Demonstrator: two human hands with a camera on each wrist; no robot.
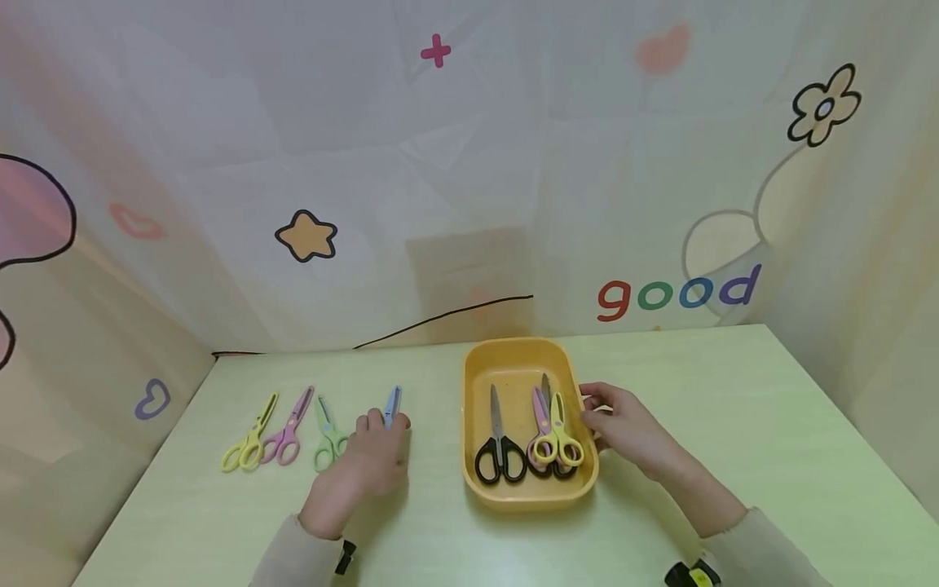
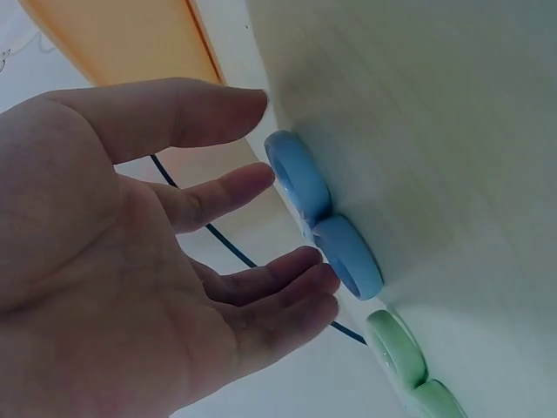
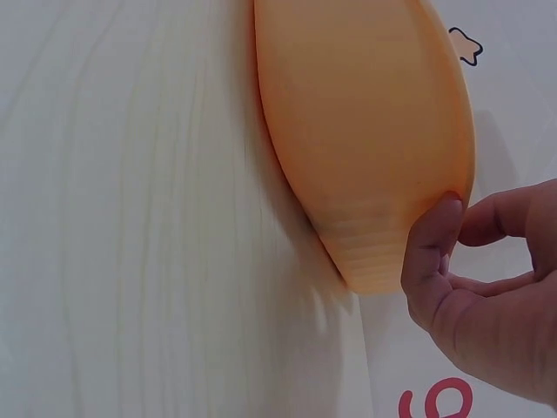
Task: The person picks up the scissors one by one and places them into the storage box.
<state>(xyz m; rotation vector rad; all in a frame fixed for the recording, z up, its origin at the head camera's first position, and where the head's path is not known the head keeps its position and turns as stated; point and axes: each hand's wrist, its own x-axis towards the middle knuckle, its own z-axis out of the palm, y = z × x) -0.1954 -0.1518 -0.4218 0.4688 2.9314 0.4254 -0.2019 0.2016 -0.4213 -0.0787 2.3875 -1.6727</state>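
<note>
My left hand (image 1: 370, 461) reaches over the blue scissors (image 1: 393, 402), whose cased blades point away from me. In the left wrist view the thumb and fingers are apart, with the fingertips right at the blue handle loops (image 2: 350, 257). Left of them lie green scissors (image 1: 328, 440), pinkish-purple scissors (image 1: 288, 432) and yellow scissors (image 1: 253, 440). My right hand (image 1: 634, 428) pinches the right rim of a yellow-orange tray (image 1: 469, 432), thumb against its outer wall. Inside the tray are black-handled scissors (image 1: 497, 448), with yellow scissors (image 1: 560, 444) lying over purple and black-handled ones at the right.
The pale table (image 1: 660, 367) meets a printed cloth backdrop (image 1: 352, 179) at its far edge. More cloth hangs along both sides.
</note>
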